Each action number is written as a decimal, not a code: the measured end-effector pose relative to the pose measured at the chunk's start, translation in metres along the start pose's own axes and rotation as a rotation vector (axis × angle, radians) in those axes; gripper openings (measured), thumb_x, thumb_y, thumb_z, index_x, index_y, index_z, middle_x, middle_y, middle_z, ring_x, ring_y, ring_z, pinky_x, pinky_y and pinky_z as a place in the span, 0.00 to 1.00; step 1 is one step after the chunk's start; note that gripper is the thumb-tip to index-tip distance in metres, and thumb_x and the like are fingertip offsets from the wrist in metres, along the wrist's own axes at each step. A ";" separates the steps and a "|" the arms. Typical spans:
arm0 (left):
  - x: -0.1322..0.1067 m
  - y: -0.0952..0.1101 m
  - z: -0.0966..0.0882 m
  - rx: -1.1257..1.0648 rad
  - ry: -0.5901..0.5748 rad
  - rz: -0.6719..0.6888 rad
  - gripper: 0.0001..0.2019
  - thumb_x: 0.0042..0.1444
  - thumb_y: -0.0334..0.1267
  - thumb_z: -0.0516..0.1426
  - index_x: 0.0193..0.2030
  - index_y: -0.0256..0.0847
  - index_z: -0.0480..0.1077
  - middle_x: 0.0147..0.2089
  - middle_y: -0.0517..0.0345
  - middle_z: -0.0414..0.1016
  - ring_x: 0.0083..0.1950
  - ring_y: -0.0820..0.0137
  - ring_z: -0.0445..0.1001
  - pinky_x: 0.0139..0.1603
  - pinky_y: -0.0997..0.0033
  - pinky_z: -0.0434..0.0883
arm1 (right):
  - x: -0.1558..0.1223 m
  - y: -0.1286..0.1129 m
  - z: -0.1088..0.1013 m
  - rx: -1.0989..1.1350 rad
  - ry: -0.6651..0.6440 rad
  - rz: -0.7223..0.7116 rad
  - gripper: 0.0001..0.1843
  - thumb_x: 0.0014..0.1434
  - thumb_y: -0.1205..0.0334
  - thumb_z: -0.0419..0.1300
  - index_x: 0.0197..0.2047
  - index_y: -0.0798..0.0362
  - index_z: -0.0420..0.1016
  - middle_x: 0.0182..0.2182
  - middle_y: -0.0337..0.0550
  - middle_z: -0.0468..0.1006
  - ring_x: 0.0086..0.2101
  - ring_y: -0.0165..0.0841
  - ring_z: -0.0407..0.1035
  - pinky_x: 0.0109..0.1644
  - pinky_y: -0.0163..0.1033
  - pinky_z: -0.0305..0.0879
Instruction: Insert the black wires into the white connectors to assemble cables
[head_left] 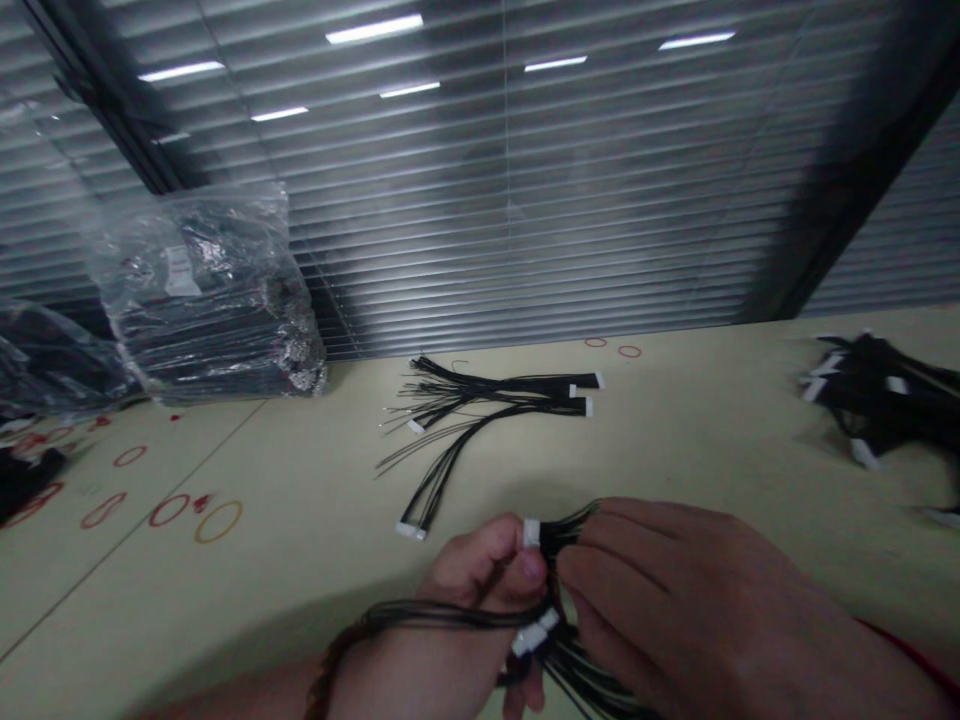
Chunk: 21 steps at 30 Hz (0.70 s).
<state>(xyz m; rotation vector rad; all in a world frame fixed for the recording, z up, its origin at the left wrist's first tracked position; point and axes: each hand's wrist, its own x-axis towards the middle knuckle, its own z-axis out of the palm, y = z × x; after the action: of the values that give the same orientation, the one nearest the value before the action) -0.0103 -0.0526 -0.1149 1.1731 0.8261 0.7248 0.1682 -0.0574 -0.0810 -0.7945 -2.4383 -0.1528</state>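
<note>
My left hand (pixel 480 580) is closed in a pinch on a white connector (pixel 532 533) at the end of a bundle of thin black wires (pixel 442 618). The wires loop back over my left wrist. More white connectors (pixel 535 632) of the same bundle show just below my thumb. My right hand (pixel 675 600) comes in from the right with fingers curled around the black wires beside the connector. Both hands hover low over the beige table (pixel 300 560), near its front edge.
Several black wire harnesses with white plugs (pixel 480 410) lie spread on the table ahead. A heap of more harnesses (pixel 877 395) sits at the right. Clear plastic bags of wires (pixel 210 300) stand at the back left. Red and yellow rubber bands (pixel 169 510) are scattered at the left.
</note>
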 end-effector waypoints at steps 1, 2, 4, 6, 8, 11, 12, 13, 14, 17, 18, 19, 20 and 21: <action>-0.002 0.001 0.000 0.075 0.031 -0.028 0.24 0.56 0.60 0.52 0.33 0.37 0.63 0.23 0.64 0.64 0.15 0.82 0.62 0.12 0.89 0.59 | 0.000 0.000 0.001 0.000 -0.001 0.002 0.12 0.58 0.76 0.49 0.27 0.53 0.65 0.24 0.37 0.68 0.25 0.31 0.59 0.29 0.38 0.52; -0.003 0.001 0.000 0.142 0.059 -0.050 0.24 0.58 0.60 0.50 0.32 0.37 0.63 0.23 0.64 0.63 0.15 0.83 0.60 0.11 0.88 0.57 | -0.001 0.000 0.003 0.004 -0.005 0.007 0.12 0.58 0.76 0.49 0.27 0.53 0.65 0.24 0.37 0.68 0.25 0.31 0.59 0.29 0.38 0.51; -0.005 0.000 -0.002 0.218 0.102 -0.087 0.24 0.59 0.59 0.48 0.32 0.37 0.64 0.24 0.64 0.63 0.14 0.83 0.58 0.11 0.87 0.54 | -0.001 -0.001 0.006 0.017 -0.011 0.024 0.12 0.57 0.77 0.49 0.27 0.53 0.65 0.24 0.37 0.68 0.25 0.31 0.59 0.28 0.38 0.51; -0.005 -0.003 -0.002 0.218 0.136 -0.109 0.23 0.59 0.58 0.49 0.31 0.38 0.66 0.24 0.64 0.63 0.13 0.82 0.56 0.10 0.85 0.53 | -0.001 0.000 0.009 0.048 -0.022 0.035 0.11 0.57 0.76 0.50 0.28 0.53 0.65 0.24 0.37 0.68 0.25 0.31 0.59 0.27 0.38 0.51; -0.006 -0.005 -0.002 0.196 0.189 -0.128 0.21 0.60 0.55 0.50 0.33 0.38 0.68 0.23 0.64 0.64 0.14 0.81 0.56 0.11 0.83 0.53 | -0.002 0.000 0.012 0.067 -0.051 0.028 0.09 0.58 0.74 0.51 0.29 0.53 0.66 0.26 0.37 0.69 0.25 0.31 0.59 0.27 0.38 0.53; -0.010 -0.005 -0.001 0.175 0.266 -0.135 0.16 0.60 0.52 0.52 0.38 0.41 0.71 0.25 0.61 0.68 0.18 0.77 0.62 0.13 0.82 0.55 | -0.005 0.001 0.013 0.054 -0.065 -0.011 0.10 0.62 0.72 0.48 0.31 0.53 0.66 0.27 0.38 0.70 0.26 0.32 0.60 0.27 0.38 0.55; -0.011 -0.006 -0.001 0.177 0.275 -0.133 0.15 0.60 0.50 0.52 0.40 0.42 0.72 0.26 0.60 0.69 0.19 0.76 0.63 0.14 0.82 0.55 | -0.006 0.001 0.012 0.044 -0.064 -0.011 0.11 0.63 0.71 0.47 0.31 0.53 0.66 0.27 0.38 0.70 0.26 0.32 0.60 0.27 0.38 0.55; -0.012 -0.007 -0.001 0.181 0.276 -0.129 0.14 0.60 0.49 0.52 0.40 0.43 0.72 0.26 0.60 0.70 0.20 0.75 0.64 0.14 0.81 0.56 | -0.007 0.001 0.012 0.041 -0.058 -0.011 0.12 0.63 0.71 0.46 0.31 0.53 0.66 0.27 0.38 0.69 0.25 0.32 0.60 0.27 0.38 0.55; -0.014 -0.010 -0.002 0.184 0.275 -0.125 0.13 0.60 0.48 0.53 0.40 0.44 0.73 0.26 0.60 0.70 0.20 0.75 0.65 0.14 0.81 0.56 | -0.007 0.000 0.011 0.039 -0.059 -0.008 0.13 0.64 0.71 0.45 0.31 0.54 0.66 0.26 0.38 0.69 0.25 0.32 0.60 0.27 0.38 0.55; -0.017 -0.019 -0.004 0.191 0.266 -0.097 0.11 0.60 0.46 0.53 0.40 0.45 0.74 0.25 0.59 0.72 0.20 0.73 0.66 0.14 0.80 0.54 | -0.007 -0.004 0.011 0.019 -0.047 -0.023 0.14 0.64 0.71 0.44 0.31 0.54 0.66 0.26 0.38 0.70 0.25 0.32 0.61 0.26 0.38 0.56; -0.018 -0.022 -0.005 0.190 0.260 -0.082 0.12 0.60 0.46 0.52 0.39 0.46 0.74 0.26 0.58 0.72 0.20 0.73 0.65 0.13 0.79 0.52 | -0.007 -0.005 0.012 0.005 -0.038 -0.033 0.15 0.65 0.71 0.43 0.31 0.54 0.67 0.26 0.38 0.70 0.25 0.32 0.61 0.26 0.38 0.56; -0.020 -0.025 -0.005 0.190 0.251 -0.064 0.12 0.61 0.46 0.51 0.38 0.46 0.74 0.26 0.58 0.72 0.19 0.73 0.65 0.13 0.79 0.51 | -0.006 -0.006 0.013 -0.016 -0.010 -0.045 0.17 0.65 0.71 0.42 0.31 0.54 0.67 0.26 0.38 0.71 0.25 0.32 0.62 0.26 0.39 0.56; -0.021 -0.028 -0.006 0.188 0.239 -0.044 0.13 0.61 0.46 0.50 0.38 0.47 0.74 0.26 0.58 0.72 0.19 0.73 0.64 0.12 0.78 0.50 | -0.005 -0.008 0.014 -0.039 0.030 -0.060 0.19 0.66 0.71 0.39 0.31 0.54 0.68 0.26 0.39 0.72 0.25 0.32 0.62 0.26 0.39 0.57; -0.022 -0.030 -0.006 0.187 0.216 -0.020 0.13 0.62 0.46 0.49 0.38 0.48 0.74 0.25 0.58 0.71 0.18 0.73 0.63 0.12 0.78 0.48 | -0.004 -0.009 0.015 -0.061 0.064 -0.076 0.21 0.67 0.71 0.37 0.32 0.54 0.69 0.25 0.39 0.72 0.25 0.32 0.62 0.26 0.39 0.57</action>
<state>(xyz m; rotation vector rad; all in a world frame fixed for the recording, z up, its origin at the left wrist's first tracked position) -0.0253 -0.0756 -0.1410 1.2647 1.1041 0.7796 0.1585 -0.0626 -0.0946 -0.7119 -2.4140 -0.2782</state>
